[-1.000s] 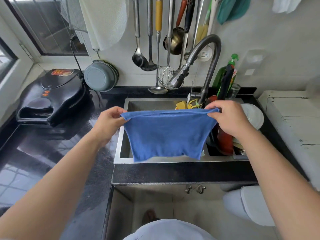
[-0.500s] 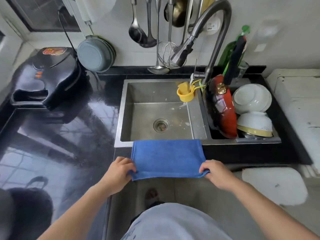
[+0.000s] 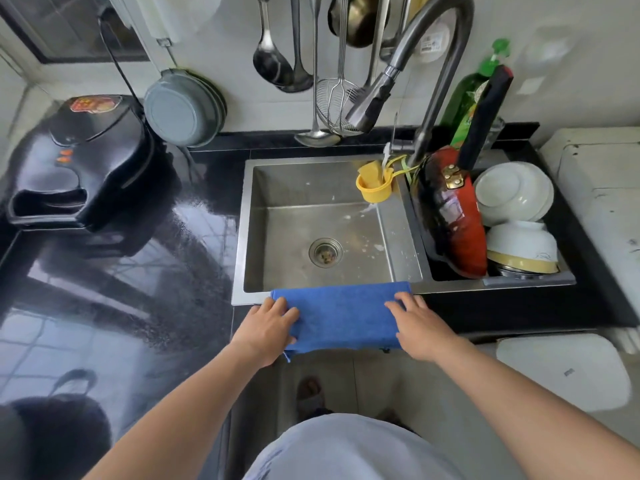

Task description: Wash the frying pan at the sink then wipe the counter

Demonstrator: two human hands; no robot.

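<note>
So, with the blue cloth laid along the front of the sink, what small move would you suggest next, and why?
Probably slide the blue cloth leftward along the black counter. Both hands, left hand and right hand, already press it flat, the frying pan already stands in the rack, and the counter remains to be wiped.

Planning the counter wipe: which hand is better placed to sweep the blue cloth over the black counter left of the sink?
Left, probably. The left hand rests on the blue cloth at the end bordering that counter; the right hand is farther away.
</note>
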